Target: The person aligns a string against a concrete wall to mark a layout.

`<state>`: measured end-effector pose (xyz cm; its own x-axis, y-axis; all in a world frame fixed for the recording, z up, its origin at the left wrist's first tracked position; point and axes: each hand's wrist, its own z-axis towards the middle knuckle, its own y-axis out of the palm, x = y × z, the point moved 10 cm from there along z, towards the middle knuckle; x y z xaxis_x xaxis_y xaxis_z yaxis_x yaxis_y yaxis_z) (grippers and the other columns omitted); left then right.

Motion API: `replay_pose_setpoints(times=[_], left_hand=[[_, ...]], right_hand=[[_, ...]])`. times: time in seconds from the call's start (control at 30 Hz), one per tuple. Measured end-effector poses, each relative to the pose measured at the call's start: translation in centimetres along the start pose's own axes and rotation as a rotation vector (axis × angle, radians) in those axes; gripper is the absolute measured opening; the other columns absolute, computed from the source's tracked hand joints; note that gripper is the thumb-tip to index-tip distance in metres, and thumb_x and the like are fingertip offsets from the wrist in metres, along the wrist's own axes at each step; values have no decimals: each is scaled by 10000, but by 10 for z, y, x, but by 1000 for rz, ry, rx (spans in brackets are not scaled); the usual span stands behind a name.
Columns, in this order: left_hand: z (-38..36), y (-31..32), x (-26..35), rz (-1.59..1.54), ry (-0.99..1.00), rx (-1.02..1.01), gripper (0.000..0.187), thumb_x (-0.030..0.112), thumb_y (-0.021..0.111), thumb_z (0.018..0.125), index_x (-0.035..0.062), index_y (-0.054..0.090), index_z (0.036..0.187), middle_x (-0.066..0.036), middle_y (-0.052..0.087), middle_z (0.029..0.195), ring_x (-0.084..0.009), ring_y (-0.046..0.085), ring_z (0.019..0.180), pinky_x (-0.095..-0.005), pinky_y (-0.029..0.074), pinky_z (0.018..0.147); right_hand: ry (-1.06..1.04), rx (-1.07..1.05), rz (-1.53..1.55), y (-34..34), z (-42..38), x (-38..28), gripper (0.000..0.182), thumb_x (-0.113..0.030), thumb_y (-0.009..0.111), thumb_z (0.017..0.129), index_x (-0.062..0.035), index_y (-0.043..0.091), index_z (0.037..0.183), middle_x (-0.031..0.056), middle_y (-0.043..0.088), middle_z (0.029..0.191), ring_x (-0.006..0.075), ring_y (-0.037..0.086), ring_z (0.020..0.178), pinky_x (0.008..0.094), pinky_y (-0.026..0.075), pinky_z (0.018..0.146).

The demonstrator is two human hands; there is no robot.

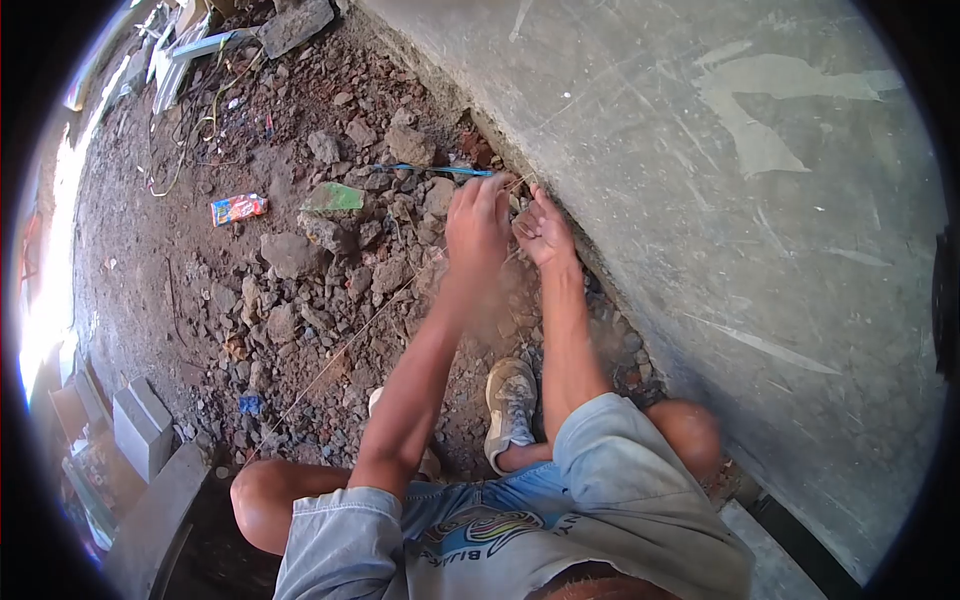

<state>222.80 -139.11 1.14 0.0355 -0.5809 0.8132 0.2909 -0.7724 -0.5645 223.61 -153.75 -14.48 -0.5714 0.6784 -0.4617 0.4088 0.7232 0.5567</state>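
Observation:
My left hand [478, 222] is closed, with its fingers bent towards the slab's edge, slightly smeared by motion. Close beside it, my right hand [546, 236] pinches at its fingertips, with the palm partly showing. Between the two sets of fingertips run thin yellowish strands of string. A length of the string [345, 348] stretches from the lower left up towards my hands. A blue strip [432, 169] lies on the rubble just past my left fingers. The exact grip of the left fingertips is partly hidden.
A large grey concrete slab [700, 220] rises along the right. Loose stones [290, 255] and soil cover the ground, with a red wrapper [238, 209] and a green piece [333, 197] among them. Grey blocks [143, 425] stand lower left; scrap [297, 27] lies at the top.

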Motion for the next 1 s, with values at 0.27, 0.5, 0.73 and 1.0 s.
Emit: replay_pose_setpoints(times=[0.27, 0.5, 0.73, 1.0], left_hand=[[31, 56, -58, -174, -313, -318, 234, 162, 571, 918, 39, 680, 1084, -189, 696, 985, -378, 660, 932, -429, 508, 807], [34, 88, -77, -420, -374, -361, 253, 132, 605, 921, -39, 668, 1097, -138, 719, 856, -160, 660, 739, -315, 519, 711], [48, 89, -63, -324, -303, -478, 206, 132, 673, 868, -13, 708, 1010, -141, 720, 828, -196, 677, 718, -333, 527, 700], [41, 89, -63, -290, -346, -354, 192, 154, 700, 847, 0, 718, 961, -194, 708, 836, -260, 698, 727, -375, 527, 689]], right_hand=[[10, -86, 683, 15, 24, 16, 217, -219, 392, 1047, -60, 535, 1011, -59, 274, 528, 90, 270, 461, 252, 286, 460], [28, -77, 961, 33, 12, 15, 218, -208, 373, 1054, -55, 527, 1061, -58, 265, 534, 86, 256, 468, 256, 276, 469], [-97, -72, 654, 32, -7, 9, 202, -164, 404, 1039, -34, 552, 1088, -50, 261, 542, 78, 235, 465, 236, 257, 459], [-15, -84, 744, 20, -1, 13, 225, -177, 397, 1042, -59, 567, 953, -49, 276, 532, 80, 238, 450, 234, 263, 444]])
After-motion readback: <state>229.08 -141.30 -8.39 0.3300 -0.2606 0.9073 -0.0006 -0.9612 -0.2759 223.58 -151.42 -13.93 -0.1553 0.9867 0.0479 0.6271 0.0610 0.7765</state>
